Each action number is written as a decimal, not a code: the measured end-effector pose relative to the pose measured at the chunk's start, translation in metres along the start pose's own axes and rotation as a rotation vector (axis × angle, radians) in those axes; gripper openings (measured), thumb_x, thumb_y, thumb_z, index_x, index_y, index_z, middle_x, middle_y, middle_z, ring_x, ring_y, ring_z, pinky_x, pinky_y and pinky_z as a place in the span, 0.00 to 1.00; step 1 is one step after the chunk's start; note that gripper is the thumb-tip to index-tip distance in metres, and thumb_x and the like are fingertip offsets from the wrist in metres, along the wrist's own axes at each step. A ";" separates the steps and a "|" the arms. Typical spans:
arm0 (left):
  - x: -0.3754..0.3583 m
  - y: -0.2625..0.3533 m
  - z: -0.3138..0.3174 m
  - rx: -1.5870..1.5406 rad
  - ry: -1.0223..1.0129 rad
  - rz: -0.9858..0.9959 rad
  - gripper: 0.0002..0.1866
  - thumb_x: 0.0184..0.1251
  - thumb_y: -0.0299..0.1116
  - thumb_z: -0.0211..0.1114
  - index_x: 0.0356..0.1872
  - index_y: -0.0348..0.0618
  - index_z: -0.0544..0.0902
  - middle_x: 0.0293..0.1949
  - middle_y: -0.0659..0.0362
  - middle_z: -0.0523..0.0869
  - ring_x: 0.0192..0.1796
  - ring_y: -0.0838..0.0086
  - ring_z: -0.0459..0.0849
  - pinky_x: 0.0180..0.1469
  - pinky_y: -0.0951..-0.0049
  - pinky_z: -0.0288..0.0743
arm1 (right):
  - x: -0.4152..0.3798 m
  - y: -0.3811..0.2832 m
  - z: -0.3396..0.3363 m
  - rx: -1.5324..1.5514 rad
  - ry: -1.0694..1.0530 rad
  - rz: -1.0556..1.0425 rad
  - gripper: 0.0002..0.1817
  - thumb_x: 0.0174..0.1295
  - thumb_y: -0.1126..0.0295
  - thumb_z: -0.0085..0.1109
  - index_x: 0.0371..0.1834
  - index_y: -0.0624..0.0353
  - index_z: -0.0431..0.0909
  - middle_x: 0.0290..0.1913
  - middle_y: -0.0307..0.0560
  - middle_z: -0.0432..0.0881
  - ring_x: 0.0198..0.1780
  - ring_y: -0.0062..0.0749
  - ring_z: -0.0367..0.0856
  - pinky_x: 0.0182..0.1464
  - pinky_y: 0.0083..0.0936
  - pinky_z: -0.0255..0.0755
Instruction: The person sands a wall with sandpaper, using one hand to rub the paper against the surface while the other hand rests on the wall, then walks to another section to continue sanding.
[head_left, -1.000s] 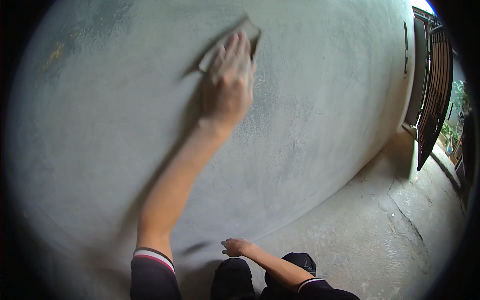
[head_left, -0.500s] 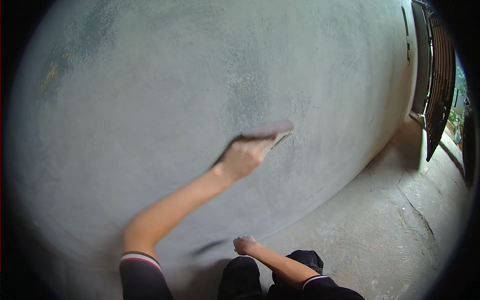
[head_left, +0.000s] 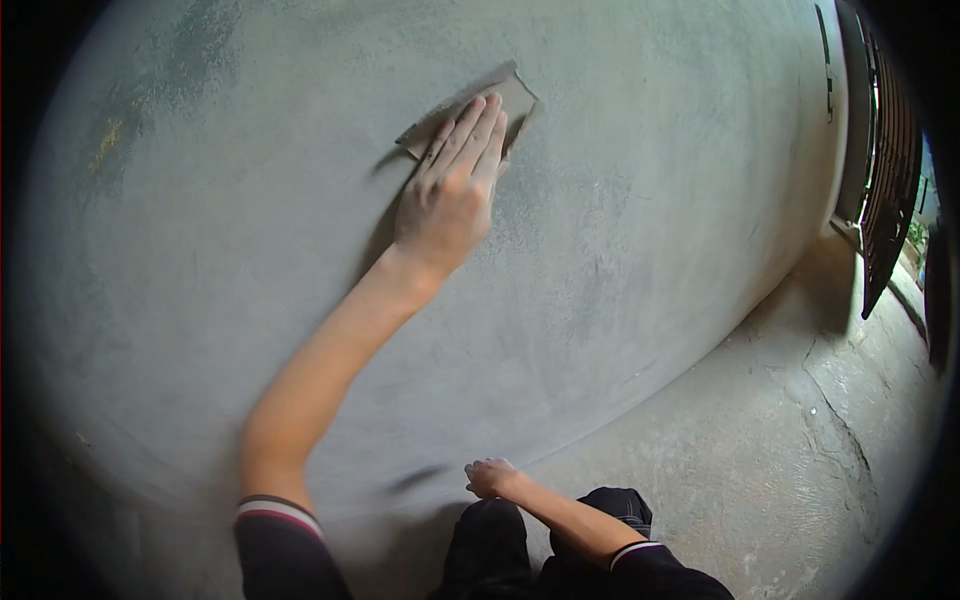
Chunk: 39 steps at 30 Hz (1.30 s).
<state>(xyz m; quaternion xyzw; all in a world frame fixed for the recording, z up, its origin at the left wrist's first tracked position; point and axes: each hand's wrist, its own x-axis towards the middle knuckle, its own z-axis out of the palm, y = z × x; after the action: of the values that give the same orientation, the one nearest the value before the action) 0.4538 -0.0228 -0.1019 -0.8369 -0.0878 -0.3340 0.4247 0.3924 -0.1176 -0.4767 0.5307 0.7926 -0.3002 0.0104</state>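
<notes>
My left hand (head_left: 445,200) lies against the grey wall (head_left: 300,220), fingers stretched upward over a sheet of sandpaper (head_left: 517,100). The sheet is thin and grey-brown with a ragged edge, and its upper left side lifts off the wall a little, casting a shadow. The palm and fingers cover its lower part. Down by my knees, my right hand (head_left: 490,477) is closed with the fingers curled in; whether anything is inside them is hidden. Pale dust whitens the fingers.
Darker rough patches (head_left: 520,200) mark the wall, with a yellowish spot (head_left: 108,143) at the far left. The concrete floor (head_left: 720,440) has a long crack on the right. A dark slatted gate (head_left: 885,180) stands at the right edge. My dark-trousered knees (head_left: 490,545) are below.
My left hand has moved up and left along the wall with the sandpaper, and its fingers now point upward and lie flatter. My right hand has hardly moved.
</notes>
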 end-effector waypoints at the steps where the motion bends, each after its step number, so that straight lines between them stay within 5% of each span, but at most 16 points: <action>1: 0.006 0.002 -0.001 0.128 0.199 -0.044 0.22 0.64 0.20 0.55 0.61 0.30 0.73 0.57 0.43 0.79 0.55 0.61 0.83 0.59 0.66 0.79 | 0.000 -0.002 0.002 0.043 0.047 -0.065 0.21 0.65 0.54 0.55 0.52 0.58 0.77 0.50 0.53 0.83 0.53 0.50 0.82 0.52 0.42 0.76; 7: -0.062 0.048 0.026 -0.223 -0.107 0.084 0.20 0.64 0.18 0.57 0.58 0.28 0.75 0.43 0.47 0.87 0.39 0.71 0.89 0.42 0.75 0.86 | 0.004 0.010 -0.006 -0.005 -0.059 0.001 0.22 0.65 0.54 0.55 0.54 0.58 0.76 0.52 0.54 0.82 0.56 0.49 0.80 0.54 0.42 0.75; 10: 0.008 0.001 0.004 0.121 0.134 -0.023 0.24 0.64 0.21 0.56 0.63 0.28 0.70 0.62 0.40 0.74 0.64 0.59 0.76 0.65 0.64 0.73 | -0.004 0.004 -0.005 0.024 -0.032 0.030 0.22 0.65 0.54 0.55 0.54 0.58 0.76 0.53 0.54 0.81 0.57 0.48 0.79 0.55 0.42 0.74; 13: -0.004 0.020 0.017 0.336 -0.060 -0.038 0.25 0.65 0.22 0.55 0.65 0.29 0.68 0.68 0.41 0.65 0.71 0.57 0.65 0.72 0.60 0.63 | -0.007 0.001 -0.001 0.043 0.057 -0.041 0.21 0.65 0.54 0.56 0.51 0.59 0.78 0.52 0.55 0.82 0.55 0.49 0.80 0.54 0.42 0.75; 15: -0.047 0.055 0.036 0.288 -0.132 0.121 0.24 0.66 0.22 0.54 0.64 0.29 0.68 0.68 0.42 0.67 0.70 0.58 0.67 0.71 0.62 0.64 | -0.009 0.006 0.002 0.030 -0.064 -0.045 0.20 0.64 0.54 0.56 0.50 0.59 0.78 0.52 0.55 0.82 0.55 0.49 0.80 0.54 0.43 0.75; 17: -0.074 0.069 0.060 -0.380 -0.127 0.062 0.24 0.66 0.21 0.53 0.64 0.29 0.68 0.67 0.42 0.67 0.71 0.59 0.66 0.72 0.63 0.62 | -0.005 0.003 0.003 0.027 -0.065 -0.057 0.21 0.64 0.54 0.57 0.50 0.59 0.78 0.51 0.55 0.82 0.56 0.49 0.80 0.54 0.42 0.75; 18: -0.026 0.054 0.021 -0.498 -0.663 -0.186 0.23 0.66 0.21 0.53 0.64 0.28 0.69 0.67 0.42 0.68 0.72 0.59 0.65 0.72 0.62 0.62 | -0.002 0.003 0.001 0.009 -0.059 -0.016 0.21 0.64 0.54 0.57 0.50 0.59 0.78 0.51 0.55 0.82 0.56 0.49 0.80 0.54 0.42 0.74; 20: 0.019 0.000 0.012 0.295 0.000 0.059 0.23 0.67 0.21 0.53 0.64 0.28 0.69 0.67 0.41 0.68 0.71 0.58 0.66 0.72 0.61 0.62 | -0.008 -0.004 0.004 0.016 -0.020 0.002 0.20 0.63 0.54 0.57 0.49 0.59 0.79 0.50 0.54 0.83 0.55 0.49 0.81 0.53 0.42 0.75; 21: 0.038 -0.018 0.006 0.126 0.203 -0.049 0.23 0.67 0.22 0.53 0.64 0.27 0.68 0.67 0.41 0.68 0.71 0.58 0.66 0.72 0.61 0.63 | -0.011 -0.007 0.003 0.028 -0.016 -0.005 0.20 0.63 0.54 0.57 0.49 0.59 0.79 0.50 0.54 0.83 0.55 0.49 0.81 0.53 0.42 0.75; 26: -0.049 0.038 0.026 0.202 -0.198 0.150 0.24 0.68 0.24 0.53 0.65 0.27 0.67 0.67 0.41 0.68 0.69 0.58 0.69 0.72 0.60 0.62 | -0.013 -0.012 0.019 -0.027 -0.029 -0.129 0.18 0.63 0.59 0.54 0.48 0.60 0.80 0.49 0.54 0.84 0.53 0.49 0.82 0.51 0.43 0.77; 28: -0.050 0.045 0.011 -0.478 -0.529 -0.104 0.24 0.68 0.25 0.55 0.65 0.28 0.68 0.67 0.41 0.67 0.68 0.59 0.71 0.72 0.60 0.62 | -0.007 -0.016 0.022 -0.085 -0.125 -0.110 0.17 0.63 0.63 0.51 0.49 0.61 0.80 0.51 0.55 0.82 0.55 0.48 0.81 0.53 0.42 0.76; 30: -0.018 0.003 0.005 0.335 -0.210 0.172 0.24 0.67 0.26 0.55 0.64 0.28 0.68 0.68 0.41 0.66 0.69 0.60 0.70 0.72 0.61 0.62 | -0.001 -0.022 0.034 -0.039 -0.092 -0.139 0.17 0.63 0.64 0.50 0.48 0.60 0.81 0.51 0.55 0.83 0.55 0.48 0.81 0.53 0.42 0.76; 33: 0.018 -0.015 -0.009 0.067 0.134 -0.094 0.24 0.68 0.25 0.53 0.64 0.28 0.68 0.68 0.41 0.66 0.69 0.60 0.70 0.73 0.62 0.60 | -0.007 -0.026 0.033 0.022 -0.038 -0.168 0.16 0.62 0.65 0.49 0.46 0.60 0.82 0.51 0.56 0.83 0.54 0.48 0.82 0.53 0.42 0.76; 34: 0.004 0.000 -0.006 0.338 -0.042 0.034 0.23 0.69 0.26 0.53 0.64 0.29 0.68 0.68 0.42 0.67 0.69 0.61 0.70 0.74 0.63 0.59 | -0.010 -0.025 0.029 0.029 -0.030 -0.179 0.16 0.62 0.65 0.49 0.46 0.60 0.82 0.51 0.56 0.83 0.54 0.48 0.82 0.53 0.42 0.76; 36: -0.044 0.050 0.027 0.149 -0.386 0.206 0.23 0.69 0.25 0.53 0.64 0.29 0.68 0.68 0.43 0.67 0.69 0.61 0.70 0.73 0.64 0.61 | -0.009 -0.023 0.026 -0.025 -0.089 -0.159 0.16 0.62 0.65 0.49 0.48 0.60 0.81 0.51 0.56 0.83 0.55 0.48 0.81 0.53 0.42 0.76; 39: -0.038 0.052 0.028 -0.166 -0.306 0.049 0.23 0.68 0.24 0.55 0.64 0.30 0.69 0.66 0.44 0.70 0.68 0.62 0.71 0.72 0.64 0.64 | -0.003 -0.018 0.020 -0.079 -0.114 -0.093 0.17 0.62 0.64 0.50 0.50 0.59 0.80 0.51 0.55 0.83 0.55 0.49 0.81 0.54 0.43 0.76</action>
<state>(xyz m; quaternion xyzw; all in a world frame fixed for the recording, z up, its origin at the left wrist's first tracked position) 0.4603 -0.0289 -0.1717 -0.9120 -0.1033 -0.1985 0.3437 0.3726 -0.1349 -0.4841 0.4745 0.8257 -0.2987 0.0625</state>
